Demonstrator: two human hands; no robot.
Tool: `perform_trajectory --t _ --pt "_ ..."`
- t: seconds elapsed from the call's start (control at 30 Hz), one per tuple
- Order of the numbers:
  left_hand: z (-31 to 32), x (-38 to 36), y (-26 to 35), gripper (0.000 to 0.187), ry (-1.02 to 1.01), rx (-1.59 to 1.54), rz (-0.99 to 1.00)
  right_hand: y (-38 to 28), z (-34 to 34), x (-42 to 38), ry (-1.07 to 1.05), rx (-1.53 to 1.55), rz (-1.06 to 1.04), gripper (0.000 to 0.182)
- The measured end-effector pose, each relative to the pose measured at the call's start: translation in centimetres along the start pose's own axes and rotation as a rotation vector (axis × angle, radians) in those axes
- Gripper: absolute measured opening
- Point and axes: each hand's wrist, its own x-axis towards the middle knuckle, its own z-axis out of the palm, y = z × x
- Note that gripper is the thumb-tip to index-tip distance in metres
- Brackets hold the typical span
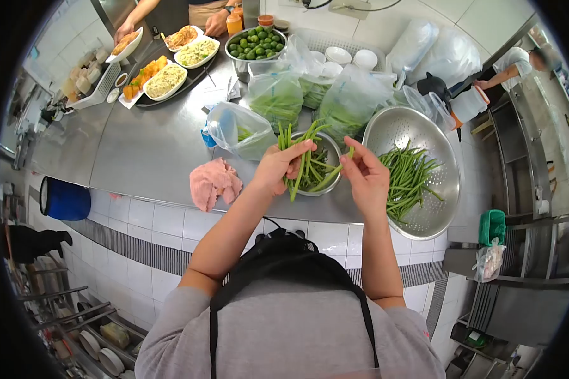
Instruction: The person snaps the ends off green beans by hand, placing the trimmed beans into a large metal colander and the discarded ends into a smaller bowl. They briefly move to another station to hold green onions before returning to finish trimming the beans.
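grey shirt [284,335] and dark apron straps sit closest to the lens, both forearms reaching out over a steel counter [145,151]. left hand [281,165] is clenched round a bunch of green beans [297,158], stalks sticking up past the knuckles and hanging below the palm. right hand [367,177] pinches one bean [332,172] at its tip between thumb and forefinger, the other fingers loose; that bean runs slantwise from those fingertips toward the left hand. directly under both sets of fingers: a small steel bowl [335,148] with more beans in it. just right of the right fingers, a big colander [423,136] holding a loose heap of beans. left of the left fingers and a little below them, a pink cloth [214,182] on the counter. beyond the left fingertips, a clear bag [237,129], and past it more bags of greens [344,101]. well beyond those, a bowl of limes [257,43] and a tray of plated food [171,69], where another person's hands [216,24] touch the plates. a second person stands far off to the right, partly hidden.
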Motion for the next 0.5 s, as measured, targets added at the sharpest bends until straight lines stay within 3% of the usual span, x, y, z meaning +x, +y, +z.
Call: perform_trajectory --t 0.07,0.17,0.27,0.37,0.5 --pt "0.0 0.0 -0.2 0.023 -0.011 0.025 -0.024 0.1 -0.1 0.6 0.017 -0.009 -0.048 0.026" --pt "-0.4 -0.1 -0.2 0.022 -0.167 0.054 -0.092 -1.0 0.3 2.1 0.084 0.149 0.109 0.025" --pt "0.2 -0.1 -0.5 0.018 -0.237 -0.048 -0.107 0.3 0.8 3.6 -0.029 0.073 0.109 0.026" --pt "0.4 0.1 -1.0 0.017 -0.323 -0.071 -0.07 0.9 2.2 3.9 0.031 0.055 0.027 0.023" --pt "0.2 -0.3 -0.7 0.017 -0.189 -0.082 -0.013 1.5 1.9 2.3 0.175 0.091 0.045 0.017"
